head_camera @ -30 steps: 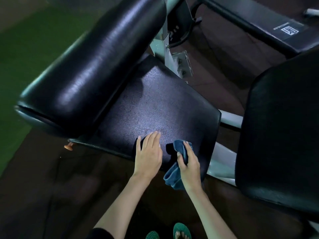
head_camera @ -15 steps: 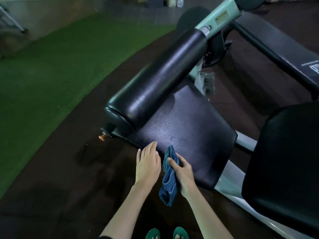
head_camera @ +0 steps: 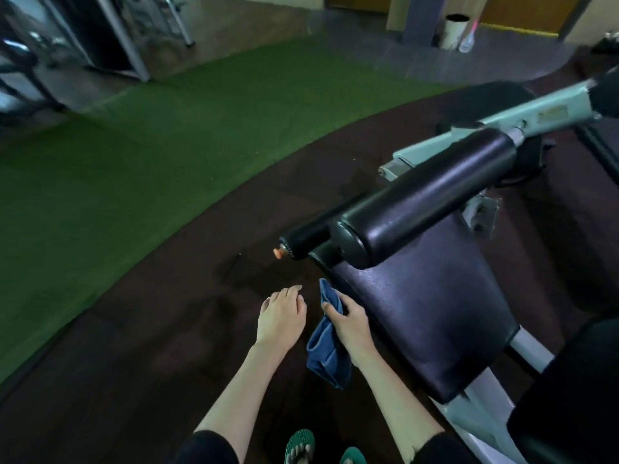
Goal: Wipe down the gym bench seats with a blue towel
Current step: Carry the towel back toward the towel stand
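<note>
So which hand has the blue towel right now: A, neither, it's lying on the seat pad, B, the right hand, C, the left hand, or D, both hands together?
B: the right hand is closed around the blue towel, which hangs down beside the seat pad, while the left hand is open and empty, apart from it.

1. Right hand (head_camera: 348, 324) gripping blue towel (head_camera: 326, 349), bunched, hanging just off the near left corner of the black bench seat (head_camera: 425, 316).
2. Left hand (head_camera: 279, 318) empty, fingers extended, over dark floor (head_camera: 134, 346), beside the towel.
3. Black roller pad (head_camera: 422, 199) across the seat's far edge.
4. Green flip-flops (head_camera: 299, 445) at bottom.
</note>
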The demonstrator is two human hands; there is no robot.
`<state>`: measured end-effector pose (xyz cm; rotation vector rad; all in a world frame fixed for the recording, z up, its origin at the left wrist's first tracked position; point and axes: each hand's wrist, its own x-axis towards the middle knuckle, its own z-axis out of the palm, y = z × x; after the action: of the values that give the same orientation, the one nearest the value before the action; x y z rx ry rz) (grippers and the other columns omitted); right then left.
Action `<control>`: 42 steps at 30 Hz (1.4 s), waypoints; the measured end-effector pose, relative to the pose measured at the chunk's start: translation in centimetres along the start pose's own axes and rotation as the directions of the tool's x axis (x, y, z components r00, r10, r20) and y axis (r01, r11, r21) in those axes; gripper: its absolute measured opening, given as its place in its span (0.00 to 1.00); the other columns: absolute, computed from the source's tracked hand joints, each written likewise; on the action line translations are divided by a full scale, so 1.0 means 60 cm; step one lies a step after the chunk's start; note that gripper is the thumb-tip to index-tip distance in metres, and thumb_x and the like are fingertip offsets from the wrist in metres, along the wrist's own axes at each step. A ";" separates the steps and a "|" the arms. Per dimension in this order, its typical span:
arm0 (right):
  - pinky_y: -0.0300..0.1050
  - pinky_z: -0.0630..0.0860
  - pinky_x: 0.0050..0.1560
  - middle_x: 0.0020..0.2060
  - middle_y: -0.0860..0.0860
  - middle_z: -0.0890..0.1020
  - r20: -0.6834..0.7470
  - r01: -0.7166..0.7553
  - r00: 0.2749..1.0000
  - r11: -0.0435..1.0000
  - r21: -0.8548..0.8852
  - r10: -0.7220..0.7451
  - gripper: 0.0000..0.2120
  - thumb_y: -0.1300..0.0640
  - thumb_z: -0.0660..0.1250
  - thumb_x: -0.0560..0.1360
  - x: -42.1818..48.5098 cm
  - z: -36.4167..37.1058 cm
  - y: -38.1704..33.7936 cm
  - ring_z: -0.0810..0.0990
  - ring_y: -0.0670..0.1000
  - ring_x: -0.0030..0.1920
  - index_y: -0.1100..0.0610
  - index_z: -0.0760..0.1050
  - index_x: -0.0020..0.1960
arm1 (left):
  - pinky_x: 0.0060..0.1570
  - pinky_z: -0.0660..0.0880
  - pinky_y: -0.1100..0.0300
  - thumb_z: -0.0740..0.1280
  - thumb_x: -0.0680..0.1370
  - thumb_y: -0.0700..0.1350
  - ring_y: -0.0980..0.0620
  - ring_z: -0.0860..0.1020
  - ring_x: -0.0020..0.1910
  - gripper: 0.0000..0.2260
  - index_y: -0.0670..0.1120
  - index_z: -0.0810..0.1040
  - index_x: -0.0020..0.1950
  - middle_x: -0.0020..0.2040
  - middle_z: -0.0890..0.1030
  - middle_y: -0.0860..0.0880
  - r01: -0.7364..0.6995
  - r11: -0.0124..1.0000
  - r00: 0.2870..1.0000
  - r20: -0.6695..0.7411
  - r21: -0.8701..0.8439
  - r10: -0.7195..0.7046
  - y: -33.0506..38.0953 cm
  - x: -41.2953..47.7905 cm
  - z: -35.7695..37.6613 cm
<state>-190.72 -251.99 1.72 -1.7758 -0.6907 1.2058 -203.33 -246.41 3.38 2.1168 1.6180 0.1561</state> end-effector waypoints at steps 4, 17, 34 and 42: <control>0.47 0.76 0.58 0.54 0.47 0.80 0.058 0.080 0.996 0.991 -0.110 -0.074 0.20 0.53 0.68 0.74 -0.010 0.048 -0.051 0.79 0.45 0.52 0.50 0.72 0.65 | 0.68 0.63 0.55 0.52 0.82 0.47 0.50 0.70 0.67 0.18 0.47 0.67 0.71 0.67 0.74 0.49 0.070 0.998 0.997 -0.035 -0.011 -0.070 -0.040 -0.009 -0.064; 0.39 0.72 0.59 0.57 0.46 0.78 0.147 0.280 0.957 0.929 -0.242 -0.250 0.22 0.51 0.68 0.75 -0.034 0.221 -0.218 0.76 0.45 0.58 0.53 0.71 0.68 | 0.65 0.63 0.54 0.52 0.82 0.47 0.49 0.69 0.66 0.18 0.47 0.67 0.71 0.67 0.73 0.49 0.138 0.990 0.987 -0.079 -0.021 -0.139 -0.169 0.010 -0.266; 0.42 0.69 0.65 0.62 0.50 0.78 0.087 0.387 0.921 0.872 -0.300 -0.379 0.24 0.50 0.68 0.75 0.062 0.369 -0.399 0.74 0.48 0.63 0.56 0.71 0.68 | 0.62 0.65 0.52 0.50 0.82 0.47 0.48 0.70 0.64 0.17 0.47 0.72 0.67 0.64 0.75 0.49 0.052 0.998 0.996 -0.069 -0.026 -0.053 -0.276 0.170 -0.439; 0.41 0.68 0.62 0.62 0.52 0.78 0.036 0.380 0.920 0.865 -0.328 -0.390 0.24 0.50 0.67 0.75 0.184 0.391 -0.481 0.74 0.50 0.63 0.58 0.70 0.68 | 0.44 0.72 0.54 0.51 0.81 0.50 0.47 0.76 0.48 0.17 0.46 0.77 0.51 0.51 0.79 0.48 0.001 0.999 1.000 -0.030 -0.045 -0.003 -0.274 0.318 -0.483</control>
<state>-207.65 -221.20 18.22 -1.8008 -1.2236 0.8201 -222.68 -216.84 18.38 2.0882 1.6185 0.2228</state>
